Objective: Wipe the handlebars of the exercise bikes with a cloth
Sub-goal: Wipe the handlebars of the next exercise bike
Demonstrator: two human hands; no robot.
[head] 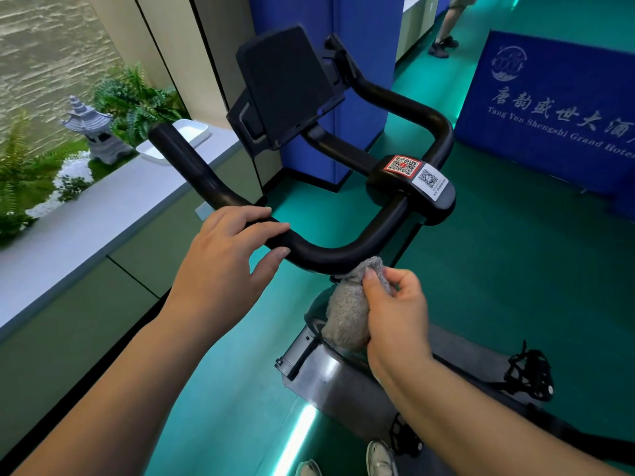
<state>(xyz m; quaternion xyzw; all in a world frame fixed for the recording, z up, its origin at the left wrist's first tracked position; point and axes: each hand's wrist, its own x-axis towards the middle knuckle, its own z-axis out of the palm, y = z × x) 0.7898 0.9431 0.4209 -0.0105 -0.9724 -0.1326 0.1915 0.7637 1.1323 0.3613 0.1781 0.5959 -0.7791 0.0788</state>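
Taking the black handlebar as the landmark: far to its left, beyond a grey ledge, stand a small stone lantern and ferns, and a white tray sits on the ledge just behind the handlebar's left tip. The left hand rests on the left curve of the handlebar, its fingers lying loosely together over the top of the tube and the thumb underneath, so the grip wraps the bar without clenching. Above the middle of the handlebar rises the dark console screen. At the lowest bend of the handlebar, the right hand holds a bunched grey cloth, thumb and fingers pinching it, its top end touching the underside of the tube. Right of that, on the handlebar's central clamp, are 2 QR stickers. Far right of the handlebar stands a blue banner.
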